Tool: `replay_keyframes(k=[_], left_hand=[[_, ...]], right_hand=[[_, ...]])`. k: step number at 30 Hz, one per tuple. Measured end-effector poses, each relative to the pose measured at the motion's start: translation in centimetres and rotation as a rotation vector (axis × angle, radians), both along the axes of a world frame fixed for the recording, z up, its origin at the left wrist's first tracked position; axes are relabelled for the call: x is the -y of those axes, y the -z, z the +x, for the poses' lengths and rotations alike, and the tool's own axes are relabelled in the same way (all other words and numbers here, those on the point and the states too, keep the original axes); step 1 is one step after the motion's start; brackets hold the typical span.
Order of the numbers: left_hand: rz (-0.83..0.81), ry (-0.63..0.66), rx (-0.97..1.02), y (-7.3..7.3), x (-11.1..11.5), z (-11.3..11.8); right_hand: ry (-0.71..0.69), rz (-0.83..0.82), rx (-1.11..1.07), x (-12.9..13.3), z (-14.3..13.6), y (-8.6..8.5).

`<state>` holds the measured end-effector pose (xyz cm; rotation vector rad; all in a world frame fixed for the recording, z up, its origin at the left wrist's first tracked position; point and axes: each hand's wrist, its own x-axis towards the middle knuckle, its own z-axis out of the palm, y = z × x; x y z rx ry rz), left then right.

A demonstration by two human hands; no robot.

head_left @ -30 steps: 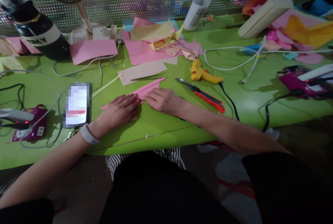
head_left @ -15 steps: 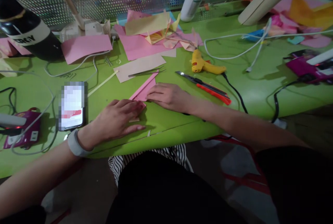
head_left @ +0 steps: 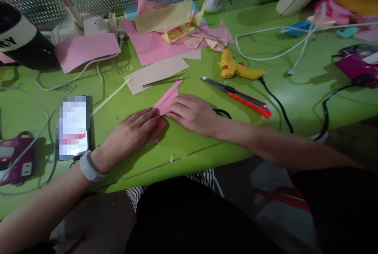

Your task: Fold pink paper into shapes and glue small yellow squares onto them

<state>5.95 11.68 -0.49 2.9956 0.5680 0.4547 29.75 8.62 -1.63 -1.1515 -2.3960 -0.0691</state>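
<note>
A folded pink paper [head_left: 169, 97] lies slanted on the green table, with a crease running along its length. My left hand [head_left: 137, 128] is over its lower left part, fingers together and curled down onto it; the thumb is hidden beneath. At the paper's right edge, the fingertips of my right hand [head_left: 190, 114] pinch it near the middle. A lower flap of the pink paper shows below my left fingers. Just beyond the paper lie tweezers [head_left: 165, 81] on a beige paper strip [head_left: 156, 73].
An orange utility knife [head_left: 248, 102] and a yellow glue gun [head_left: 236, 68] lie to the right. A phone [head_left: 73, 124] is at the left. Pink sheets [head_left: 147, 51] and folded yellow paper pieces [head_left: 174, 35] are piled at the back. White cables and a dark bottle [head_left: 32, 45] stand around.
My left hand has drawn its thumb in and shifted its fingers up along the paper's crease. More of the lower pink flap shows. My right hand stays at the edge; the view has shifted slightly.
</note>
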Motion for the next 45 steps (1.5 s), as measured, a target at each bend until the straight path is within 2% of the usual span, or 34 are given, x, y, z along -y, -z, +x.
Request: replay_keyframes(k=[7,12,17,22,32,41,45], left_hand=[[0.141,-0.016,-0.033,0.5,0.9,0.4],[0.115,-0.049,-0.084,0.0,1.0,0.5],[0.084,-0.088,-0.145,-0.1,0.8,0.5],[0.101,-0.093,-0.118,0.0,0.8,0.7],[0.137,-0.123,-0.088,-0.5,1.1,0.6],[0.036,-0.198,-0.062,-1.8,0.5,0.1],[0.0,-0.208,-0.068,-1.8,0.4,0.3]], right_hand=[[0.18,-0.209,-0.029,-0.2,-0.3,0.1],[0.212,-0.312,-0.036,-0.8,-0.3,-0.2],[0.227,-0.27,-0.021,-0.8,-0.6,0.0],[0.228,-0.183,-0.025,-0.5,-0.7,0.3],[0.229,-0.193,-0.012,-0.8,-0.8,0.3],[0.159,-0.169,-0.069,-0.5,-0.2,0.2],[0.166,-0.193,-0.094,-0.4,-0.2,0.2]])
